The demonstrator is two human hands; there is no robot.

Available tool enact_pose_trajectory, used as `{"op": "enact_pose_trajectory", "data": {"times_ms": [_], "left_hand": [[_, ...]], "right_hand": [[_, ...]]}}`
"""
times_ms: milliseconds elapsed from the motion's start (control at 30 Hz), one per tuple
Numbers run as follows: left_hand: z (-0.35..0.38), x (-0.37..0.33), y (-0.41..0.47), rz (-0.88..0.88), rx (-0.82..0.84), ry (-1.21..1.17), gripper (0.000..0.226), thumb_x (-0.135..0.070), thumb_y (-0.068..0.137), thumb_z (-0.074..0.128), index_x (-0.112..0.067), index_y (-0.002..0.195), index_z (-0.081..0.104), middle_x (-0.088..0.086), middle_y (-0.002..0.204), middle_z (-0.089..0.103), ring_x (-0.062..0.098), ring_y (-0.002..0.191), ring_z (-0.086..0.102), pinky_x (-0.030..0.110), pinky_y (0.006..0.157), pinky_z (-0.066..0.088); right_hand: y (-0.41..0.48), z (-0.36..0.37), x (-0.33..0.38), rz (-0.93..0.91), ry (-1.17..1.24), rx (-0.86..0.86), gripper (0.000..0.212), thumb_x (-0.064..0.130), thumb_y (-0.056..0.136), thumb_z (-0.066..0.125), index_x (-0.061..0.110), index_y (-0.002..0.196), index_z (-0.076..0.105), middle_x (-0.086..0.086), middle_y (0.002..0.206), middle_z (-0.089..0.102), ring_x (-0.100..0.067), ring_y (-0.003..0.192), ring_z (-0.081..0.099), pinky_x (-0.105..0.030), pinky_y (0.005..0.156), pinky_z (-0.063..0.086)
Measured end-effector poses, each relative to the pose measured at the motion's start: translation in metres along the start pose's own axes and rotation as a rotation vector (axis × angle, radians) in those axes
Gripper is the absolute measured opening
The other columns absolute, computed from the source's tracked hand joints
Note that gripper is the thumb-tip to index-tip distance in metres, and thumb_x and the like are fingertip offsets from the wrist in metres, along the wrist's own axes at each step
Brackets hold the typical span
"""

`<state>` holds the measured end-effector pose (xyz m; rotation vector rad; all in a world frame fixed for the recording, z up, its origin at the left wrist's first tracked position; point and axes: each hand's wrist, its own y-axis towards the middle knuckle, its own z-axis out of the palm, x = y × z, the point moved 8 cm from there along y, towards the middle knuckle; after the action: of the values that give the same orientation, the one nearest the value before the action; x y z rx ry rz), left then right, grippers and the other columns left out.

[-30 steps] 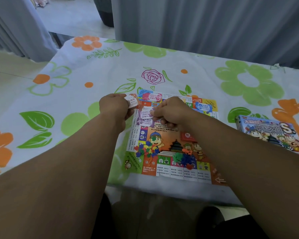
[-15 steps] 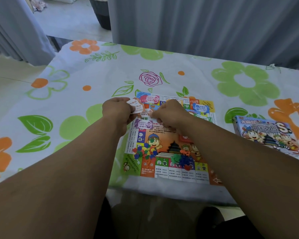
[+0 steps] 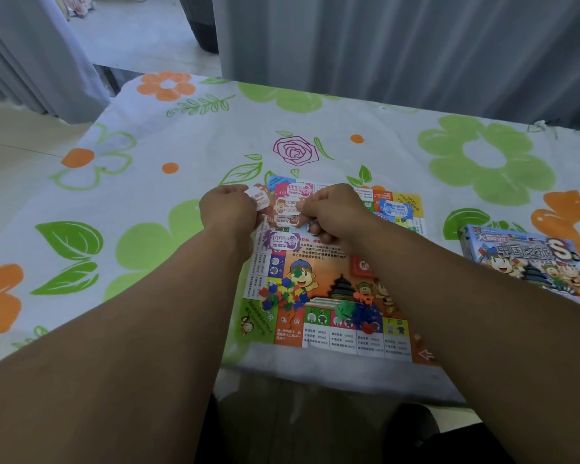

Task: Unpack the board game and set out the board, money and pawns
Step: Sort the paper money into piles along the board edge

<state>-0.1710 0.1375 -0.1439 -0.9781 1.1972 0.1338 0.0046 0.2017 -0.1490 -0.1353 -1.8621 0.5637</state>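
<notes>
1. Centrally, at the near edge of the tabletop (image 3: 148, 195): the board (image 3: 332, 262), unfolded flat and printed side up, its near edge just short of the tabletop's own.
2. Left hand (image 3: 226, 209): over the board's far left corner, fingers curled, pinching a white note (image 3: 258, 199) that sticks out toward the right hand.
3. Right hand (image 3: 335, 212): over the board's far edge, fingers curled, fingertips pinching the right end of an orange note (image 3: 287, 212) that spans the gap between the two hands.
4. Pink note (image 3: 295, 189): flat on the board at its far edge, just beyond the orange note.
5. Purple note (image 3: 280, 241): flat on the board near its left edge, just on the near side of the hands.
6. Blue note (image 3: 394, 209): flat on the board at its far right corner, apart from the other money.
7. Mixed pile of small pieces (image 3: 283, 294): red, blue, yellow and green, heaped on the board toward its near left corner.
8. Second pile of pieces (image 3: 355, 311): green, blue and red, beside the board's near edge, partly behind the right forearm. Individual shapes cannot be made out.
9. Game box (image 3: 529, 266): closed side up near the right edge of the tabletop, well apart from the board.
10. Grey curtain (image 3: 382, 45): hanging behind the far edge of the tabletop.
</notes>
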Motion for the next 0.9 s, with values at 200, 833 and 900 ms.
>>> {"op": "enact_pose_trajectory", "data": {"times_ms": [200,833,900], "left_hand": [[-0.007,0.0,0.004,-0.014,-0.021,-0.018,0.023,0.006,0.096,0.052,-0.013,0.103,0.063,0.009,0.091,0.063,0.019,0.074,0.066,0.027,0.064,0.06],[-0.007,0.0,0.004,-0.009,-0.035,-0.012,0.026,0.006,0.096,0.048,-0.014,0.096,0.065,0.012,0.095,0.066,0.021,0.071,0.065,0.032,0.069,0.061],[-0.012,-0.001,0.007,0.002,-0.068,-0.03,0.027,0.006,0.096,0.048,-0.016,0.093,0.064,0.01,0.094,0.064,0.021,0.074,0.065,0.031,0.068,0.061]], "right_hand": [[0.004,-0.002,-0.005,0.025,-0.089,-0.038,0.023,0.013,0.092,0.071,-0.01,0.091,0.067,-0.016,0.073,0.063,-0.015,0.048,0.047,-0.022,0.042,0.035],[0.006,0.015,0.003,-0.009,-0.034,0.009,0.016,0.008,0.092,0.069,-0.007,0.095,0.065,-0.016,0.078,0.061,-0.015,0.05,0.047,-0.021,0.04,0.033],[0.007,0.012,0.0,0.01,-0.047,0.004,0.014,0.007,0.093,0.067,-0.006,0.089,0.065,-0.019,0.079,0.058,-0.017,0.051,0.044,-0.023,0.043,0.032]]}}
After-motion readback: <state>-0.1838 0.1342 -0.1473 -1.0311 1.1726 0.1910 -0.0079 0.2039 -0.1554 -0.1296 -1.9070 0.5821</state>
